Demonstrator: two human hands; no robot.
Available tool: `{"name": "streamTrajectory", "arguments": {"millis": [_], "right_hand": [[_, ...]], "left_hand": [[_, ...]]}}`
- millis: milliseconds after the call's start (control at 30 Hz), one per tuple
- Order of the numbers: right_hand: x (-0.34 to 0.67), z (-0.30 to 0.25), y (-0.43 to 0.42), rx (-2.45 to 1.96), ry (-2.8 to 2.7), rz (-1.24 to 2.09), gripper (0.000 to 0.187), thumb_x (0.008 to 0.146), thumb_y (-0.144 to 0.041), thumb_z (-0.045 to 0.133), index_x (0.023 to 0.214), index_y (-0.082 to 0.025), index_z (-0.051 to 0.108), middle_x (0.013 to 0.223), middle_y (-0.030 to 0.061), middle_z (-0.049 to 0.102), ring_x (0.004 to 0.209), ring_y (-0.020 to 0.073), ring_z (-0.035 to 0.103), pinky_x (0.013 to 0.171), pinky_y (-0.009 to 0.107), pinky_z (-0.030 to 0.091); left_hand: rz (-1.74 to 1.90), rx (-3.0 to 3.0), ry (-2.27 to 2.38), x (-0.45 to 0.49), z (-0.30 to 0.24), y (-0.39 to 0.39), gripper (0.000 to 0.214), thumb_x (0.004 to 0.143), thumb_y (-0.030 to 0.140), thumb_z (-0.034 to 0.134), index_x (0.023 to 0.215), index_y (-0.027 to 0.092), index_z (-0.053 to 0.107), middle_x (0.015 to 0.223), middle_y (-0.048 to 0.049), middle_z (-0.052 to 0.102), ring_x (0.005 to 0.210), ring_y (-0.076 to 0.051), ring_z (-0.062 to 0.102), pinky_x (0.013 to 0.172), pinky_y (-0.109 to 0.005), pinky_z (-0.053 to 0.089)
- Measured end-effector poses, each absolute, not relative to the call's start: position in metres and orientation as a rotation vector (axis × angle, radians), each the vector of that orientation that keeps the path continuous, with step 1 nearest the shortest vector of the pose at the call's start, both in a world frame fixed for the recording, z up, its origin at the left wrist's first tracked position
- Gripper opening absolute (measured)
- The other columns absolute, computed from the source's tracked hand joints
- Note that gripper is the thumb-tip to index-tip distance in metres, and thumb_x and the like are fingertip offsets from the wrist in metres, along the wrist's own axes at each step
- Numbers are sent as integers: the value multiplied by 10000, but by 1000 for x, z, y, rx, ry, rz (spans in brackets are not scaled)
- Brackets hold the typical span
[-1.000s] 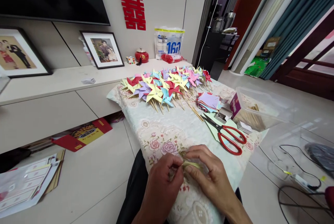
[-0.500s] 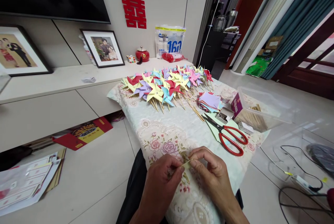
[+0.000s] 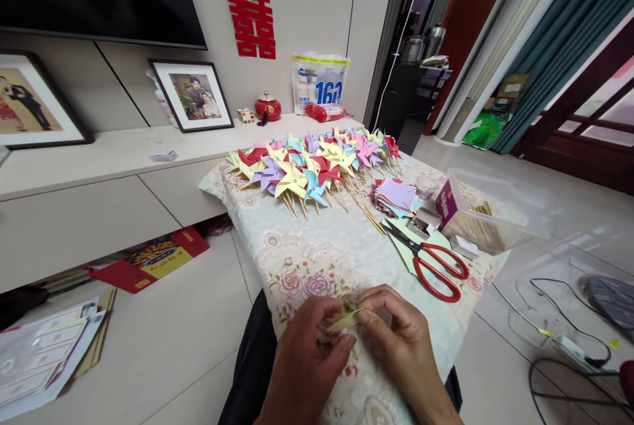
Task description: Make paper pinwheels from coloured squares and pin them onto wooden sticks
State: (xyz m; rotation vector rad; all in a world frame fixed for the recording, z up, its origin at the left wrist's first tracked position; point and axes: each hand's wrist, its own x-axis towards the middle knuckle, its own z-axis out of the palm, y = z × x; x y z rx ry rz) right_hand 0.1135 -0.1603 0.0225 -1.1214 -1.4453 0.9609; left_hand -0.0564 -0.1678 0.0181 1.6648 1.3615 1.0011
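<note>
Low over the near edge of the cloth-covered table, a small piece of pale yellow paper (image 3: 345, 321) is held between my two hands. The thumb and index finger of my right hand (image 3: 403, 339) pinch its right end. My left hand (image 3: 312, 352) has its fingers curled at the paper's left end, the thumb slightly apart below; the exact contact is partly hidden. To the right of my hands lie large red-handled scissors (image 3: 426, 257), closed, on green paper sheets (image 3: 402, 250). Many finished paper pinwheels (image 3: 307, 167) on thin sticks are massed at the table's far end.
A stack of cut paper squares (image 3: 396, 195) sits mid-right, beside a small open box (image 3: 424, 222) and several loose sticks (image 3: 371, 219). A clear plastic tub (image 3: 515, 207) with sticks stands at the right edge. A floral tablecloth (image 3: 302, 247) covers the table; cables (image 3: 569, 326) lie on the floor.
The yellow paper shows a wider face and my left thumb has moved down, away from the index finger. My right hand keeps its pinch. The view has shifted slightly.
</note>
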Motion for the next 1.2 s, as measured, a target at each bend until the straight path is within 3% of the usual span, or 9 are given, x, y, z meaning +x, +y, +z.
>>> {"name": "streamTrajectory", "arguments": {"millis": [167, 267, 333, 467, 633, 767, 967, 1100, 1200], "right_hand": [[105, 32, -166, -1051, -1578, 966, 137, 946, -235, 645, 837, -246, 726, 911, 20, 696, 922, 178, 647, 826, 282, 505], [117, 39, -166, -1079, -1691, 902, 97, 955, -261, 627, 964, -265, 723, 976, 21, 705, 944, 176, 656, 830, 275, 510], [140, 40, -160, -1165, -1761, 746, 133, 966, -288, 598, 1040, -268, 706, 1032, 31, 704, 983, 186, 656, 850, 285, 505], [211, 29, -137, -1515, -1755, 279, 196, 976, -336, 536, 978, -233, 703, 1025, 70, 711, 982, 237, 656, 878, 364, 487], [270, 14, -110, -1992, -1786, -36, 311, 959, -306, 429, 984, -189, 715, 1022, 120, 696, 902, 271, 659, 765, 386, 496], [277, 11, -99, -2153, -1951, -84, 331, 931, -245, 419, 1029, -181, 729, 998, 133, 683, 864, 275, 660, 674, 358, 478], [278, 14, -94, -2272, -2095, -48, 345, 894, -157, 405, 1050, -170, 713, 968, 139, 684, 855, 287, 670, 642, 351, 458], [281, 14, -107, -2213, -2080, -70, 361, 876, -242, 424, 1075, -178, 718, 894, 132, 681, 772, 298, 668, 611, 373, 464], [283, 17, -124, -2043, -1979, 116, 319, 862, -405, 484, 958, -219, 724, 880, 114, 701, 742, 286, 672, 607, 369, 497]], "left_hand": [[1145, 1918, 1335, -58, 11, -173, 240, 890, 225, 628, 1115, 294, 675, 1010, -2, 780, 935, -201, 726, 834, -332, 578], [1126, 1897, 1358, -62, 10, -171, 195, 901, 244, 621, 1064, 304, 709, 978, 7, 786, 915, -198, 728, 826, -323, 577], [1085, 1801, 1396, -66, 12, -169, 133, 889, 258, 624, 956, 289, 735, 922, 3, 785, 876, -204, 729, 812, -322, 576], [1044, 1556, 1379, -72, 19, -164, 114, 846, 295, 647, 785, 251, 733, 778, -8, 762, 747, -203, 714, 705, -291, 568], [1130, 1409, 1278, -77, 24, -157, 78, 758, 314, 727, 725, 248, 749, 753, -11, 757, 690, -190, 684, 635, -259, 545], [1160, 1260, 1251, -82, 28, -154, 39, 713, 277, 752, 694, 242, 754, 774, -15, 757, 763, -195, 693, 688, -257, 546], [1135, 1005, 1162, -85, 26, -154, 65, 723, 269, 773, 739, 209, 754, 745, -4, 731, 682, -148, 641, 658, -244, 530], [1162, 881, 1061, -83, 17, -152, 80, 737, 253, 793, 769, 195, 747, 711, 12, 719, 662, -124, 633, 662, -228, 520], [1164, 835, 989, -84, 11, -151, 84, 750, 240, 798, 795, 192, 746, 729, 9, 728, 673, -124, 641, 667, -230, 522]]}}
